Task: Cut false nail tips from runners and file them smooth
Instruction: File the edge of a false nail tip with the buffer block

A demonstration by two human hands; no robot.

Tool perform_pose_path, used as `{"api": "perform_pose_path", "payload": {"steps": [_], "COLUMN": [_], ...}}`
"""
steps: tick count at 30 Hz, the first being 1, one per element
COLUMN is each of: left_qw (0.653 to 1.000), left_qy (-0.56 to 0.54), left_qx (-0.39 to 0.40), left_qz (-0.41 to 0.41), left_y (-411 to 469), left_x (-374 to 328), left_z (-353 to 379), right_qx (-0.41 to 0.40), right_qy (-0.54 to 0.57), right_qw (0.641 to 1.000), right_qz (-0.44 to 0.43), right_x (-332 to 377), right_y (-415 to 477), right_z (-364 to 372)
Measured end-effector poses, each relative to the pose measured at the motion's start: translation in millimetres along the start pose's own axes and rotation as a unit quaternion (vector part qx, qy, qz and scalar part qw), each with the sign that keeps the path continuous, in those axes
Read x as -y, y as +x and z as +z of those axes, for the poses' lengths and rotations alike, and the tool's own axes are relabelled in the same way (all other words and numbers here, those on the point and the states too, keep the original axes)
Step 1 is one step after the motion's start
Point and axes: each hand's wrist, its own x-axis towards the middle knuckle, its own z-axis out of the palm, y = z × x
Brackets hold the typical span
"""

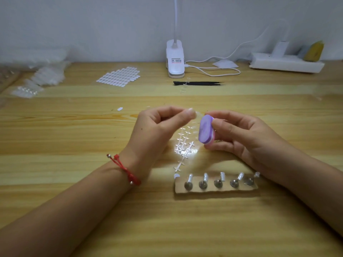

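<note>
At the far left edge of the desk (78,191) lies a heap of clear bags (46,75), their contents too blurred to tell. Right of them, still far, is a sheet (118,76) of small white ovals in rows, and 1 loose white oval (120,109) lies nearer on the wood. A red bracelet (124,169) circles the left wrist. The left hand (159,127) is raised over the middle of the desk; its thumb and forefinger pinch a clear tip (197,115), and its other fingers curl in loosely. Against the far wall stands a white lamp (175,60). Below the hands, clear runners (183,145) lie flat on the desk, stripped to their short cross-stubs. Black tweezers (198,83) lie near the lamp's foot, points to the right. The tip sits at the upper end of a purple file (206,131); blur hides whether they touch. The file is an oval block with a pink layer behind, its purple face turned left. Nearest the person, a cardboard strip (216,184) carries 5 metal-footed pegs with clear tops in a row. The right hand (241,138) grips the file, thumb on its upper edge and fingers curled under its lower end. At the far right a white power strip (285,62) lies along the wall.
</note>
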Motion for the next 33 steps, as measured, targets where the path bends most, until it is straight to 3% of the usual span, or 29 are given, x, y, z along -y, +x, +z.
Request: {"api": "perform_pose_path", "payload": {"steps": [5,10,14,18,22,26,30,33], "left_qw": [0.999,1.000,1.000,1.000,1.000,1.000,1.000,1.000], "left_qy": [0.015,0.020,0.022,0.022,0.018,0.026,0.015,0.012], "left_qx": [0.043,0.018,0.022,0.008,0.006,0.003,0.003,-0.010], "left_qz": [0.007,0.005,0.002,0.001,-0.003,0.006,-0.003,0.000], "left_y": [-4.1,-3.4,-2.8,-2.2,-2.0,-2.3,-1.8,-1.9], "left_x": [-0.8,-0.8,0.4,0.0,1.5,0.0,1.9,1.6], "left_z": [4.3,2.2,2.5,2.1,2.1,1.7,2.1,1.3], "right_qx": [-0.031,-0.017,-0.066,-0.035,-0.068,-0.024,-0.066,-0.060], "right_qy": [0.021,0.000,0.048,0.000,0.044,-0.022,0.076,0.069], "right_qw": [0.999,1.000,0.997,0.999,0.997,0.999,0.995,0.996], "right_qz": [-0.009,-0.002,-0.009,-0.009,-0.008,-0.006,-0.004,-0.007], "right_x": [-0.3,0.3,0.2,-0.5,0.9,-0.8,1.5,1.8], "right_y": [0.2,-1.2,0.8,-1.0,0.0,-2.0,0.4,0.2], "right_z": [-3.9,-1.1,-3.1,1.7,-2.0,2.9,-2.1,-2.7]}}
